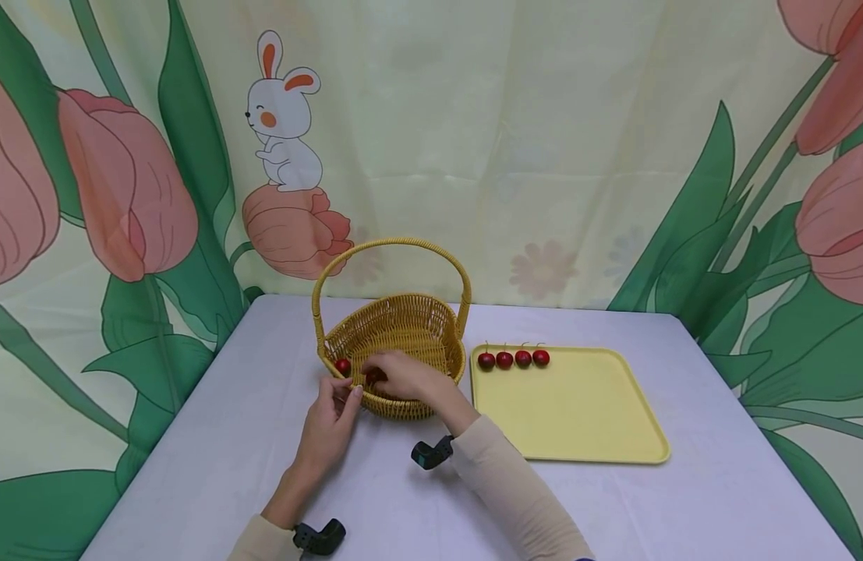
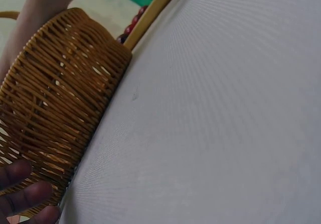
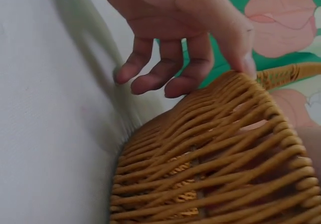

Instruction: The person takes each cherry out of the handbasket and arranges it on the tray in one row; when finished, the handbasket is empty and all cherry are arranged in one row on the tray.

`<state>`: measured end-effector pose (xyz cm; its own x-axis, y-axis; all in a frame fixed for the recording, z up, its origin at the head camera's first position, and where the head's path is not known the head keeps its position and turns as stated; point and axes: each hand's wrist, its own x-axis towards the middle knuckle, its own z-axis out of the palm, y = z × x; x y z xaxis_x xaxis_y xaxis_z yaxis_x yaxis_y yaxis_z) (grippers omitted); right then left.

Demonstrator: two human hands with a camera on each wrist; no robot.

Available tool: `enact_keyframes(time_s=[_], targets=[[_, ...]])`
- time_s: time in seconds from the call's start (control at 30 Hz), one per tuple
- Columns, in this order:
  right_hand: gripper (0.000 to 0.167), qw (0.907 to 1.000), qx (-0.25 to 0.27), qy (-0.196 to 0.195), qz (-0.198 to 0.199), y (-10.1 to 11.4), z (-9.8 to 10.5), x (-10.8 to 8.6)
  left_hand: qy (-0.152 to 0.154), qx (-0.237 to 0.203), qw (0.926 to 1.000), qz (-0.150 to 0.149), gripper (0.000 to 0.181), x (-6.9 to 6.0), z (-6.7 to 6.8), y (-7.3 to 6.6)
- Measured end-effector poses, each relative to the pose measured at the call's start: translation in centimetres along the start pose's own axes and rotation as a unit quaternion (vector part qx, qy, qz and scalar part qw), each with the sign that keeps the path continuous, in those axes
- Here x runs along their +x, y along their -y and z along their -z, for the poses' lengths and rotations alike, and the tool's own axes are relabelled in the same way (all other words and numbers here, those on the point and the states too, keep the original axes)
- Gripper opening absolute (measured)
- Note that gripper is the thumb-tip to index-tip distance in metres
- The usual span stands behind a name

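The woven basket (image 1: 410,312) stands on the table, its arched handle upright. At its near left rim is my left hand (image 1: 327,428), thumb and a finger on the rim; the right wrist view shows this hand's thumb (image 3: 243,58) on the rim and other fingers bent outside the weave (image 3: 210,148). My right hand (image 1: 406,378) reaches over the near rim into the basket, fingers bent down. Something dark red shows under them; whether they grip it is hidden. A red cherry (image 1: 343,366) lies inside at the left. The left wrist view shows fingertips (image 2: 30,194) beside the basket wall (image 2: 65,88).
Right of the basket lies a yellow tray (image 1: 571,413) with several stemmed cherries (image 1: 504,360) in a row along its far left edge. A white cloth (image 1: 712,499) covers the table. Behind it hangs a curtain (image 1: 578,156) printed with tulips and a rabbit.
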<state>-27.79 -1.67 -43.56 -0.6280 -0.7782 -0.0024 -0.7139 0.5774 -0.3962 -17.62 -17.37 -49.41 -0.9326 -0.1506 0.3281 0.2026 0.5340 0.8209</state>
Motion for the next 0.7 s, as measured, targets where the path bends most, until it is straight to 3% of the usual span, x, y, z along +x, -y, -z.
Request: enact_keyframes(time_s=[0.3, 0.7], targets=[[0.033, 0.9978, 0.020, -0.053, -0.035, 0.3, 1.7, -1.8, 0.002, 0.005, 1.0000, -0.001, 0.035, 0.0, -0.1, 0.1], [0.033, 0.9881, 0.083, -0.125, -0.034, -0.4, 3.6, -4.7, 0.003, 0.012, 0.9999, 0.001, 0.037, 0.0, 0.0, 0.0]])
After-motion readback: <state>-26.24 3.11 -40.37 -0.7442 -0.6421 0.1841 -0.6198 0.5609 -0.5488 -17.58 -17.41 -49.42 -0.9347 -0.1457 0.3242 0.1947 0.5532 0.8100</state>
